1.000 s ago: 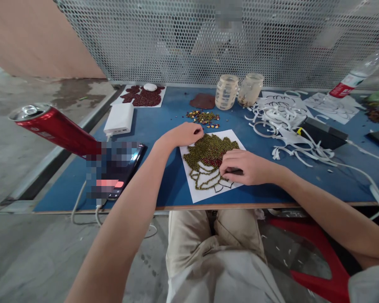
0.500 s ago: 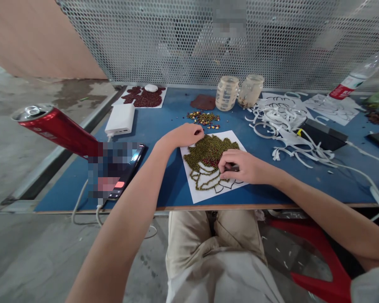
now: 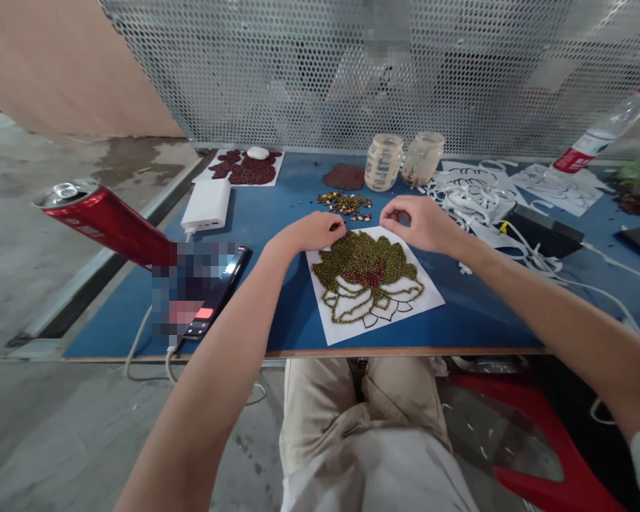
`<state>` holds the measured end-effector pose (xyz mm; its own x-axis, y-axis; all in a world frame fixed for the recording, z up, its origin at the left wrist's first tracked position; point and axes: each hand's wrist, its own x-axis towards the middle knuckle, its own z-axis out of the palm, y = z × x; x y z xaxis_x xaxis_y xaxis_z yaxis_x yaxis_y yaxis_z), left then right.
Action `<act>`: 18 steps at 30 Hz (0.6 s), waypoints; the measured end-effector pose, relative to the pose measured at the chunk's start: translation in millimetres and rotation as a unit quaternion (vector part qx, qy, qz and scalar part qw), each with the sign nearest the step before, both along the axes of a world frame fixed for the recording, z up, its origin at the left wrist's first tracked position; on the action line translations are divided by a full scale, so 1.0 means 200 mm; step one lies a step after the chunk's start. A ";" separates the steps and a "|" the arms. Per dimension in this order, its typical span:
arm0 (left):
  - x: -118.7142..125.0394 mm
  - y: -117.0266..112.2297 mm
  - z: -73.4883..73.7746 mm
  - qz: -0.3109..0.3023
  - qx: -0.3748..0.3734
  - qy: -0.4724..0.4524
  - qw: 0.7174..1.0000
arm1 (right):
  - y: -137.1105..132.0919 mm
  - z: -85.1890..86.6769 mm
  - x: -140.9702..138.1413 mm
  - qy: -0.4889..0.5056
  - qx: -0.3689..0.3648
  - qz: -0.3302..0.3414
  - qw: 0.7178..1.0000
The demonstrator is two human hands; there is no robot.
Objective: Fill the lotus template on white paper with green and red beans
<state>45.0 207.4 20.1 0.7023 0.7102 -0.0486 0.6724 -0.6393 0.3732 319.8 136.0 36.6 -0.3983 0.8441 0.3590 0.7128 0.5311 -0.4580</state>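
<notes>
On the blue table lies a sheet of white paper (image 3: 431,293) with an outlined flower. Green beans (image 3: 346,250) cover its upper petals and run along lower outlines, with a patch of red beans (image 3: 372,273) in the middle. My left hand (image 3: 318,231) rests at the sheet's upper left corner, fingers curled closed; whatever they hold, if anything, is hidden. Above the sheet's upper right edge is my right hand (image 3: 420,222), thumb and fingertips drawn together beside a pile of mixed beans and kernels (image 3: 346,204). Anything in that pinch is too small to make out.
Two jars (image 3: 384,162) stand behind the bean pile, near a brown flat patch (image 3: 344,176). Paper strips (image 3: 459,195) and a black box (image 3: 544,229) lie right. At left are a red can (image 3: 109,224), a phone (image 3: 218,291) and a white power bank (image 3: 207,204).
My right hand has moved from the lower right of the flower up and away to beside the bean pile, uncovering the red patch and right petals. My left hand stays at the corner.
</notes>
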 end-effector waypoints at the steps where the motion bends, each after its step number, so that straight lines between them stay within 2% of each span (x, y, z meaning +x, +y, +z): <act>1: 0.00 0.00 0.00 0.000 0.000 0.002 1.000 | 0.08 0.00 0.01 -0.034 0.015 -0.008 0.999; 4: 0.00 0.00 0.00 -0.001 0.005 0.005 1.000 | 0.28 0.00 0.01 -0.133 0.028 -0.043 0.990; 7: 0.00 0.00 0.00 -0.003 0.011 0.005 1.000 | 0.41 -0.03 -0.03 -0.219 0.029 -0.056 0.974; 9: 0.00 0.00 0.00 -0.003 0.013 0.007 1.000 | 0.46 -0.05 -0.06 -0.248 0.029 -0.060 0.966; 13: 0.00 0.00 -0.01 -0.005 0.022 0.007 1.000 | 0.52 -0.10 -0.09 -0.247 0.023 -0.071 0.966; 18: 0.00 0.00 0.00 -0.006 0.017 -0.002 1.000 | 0.57 -0.11 -0.12 -0.258 0.009 -0.073 0.963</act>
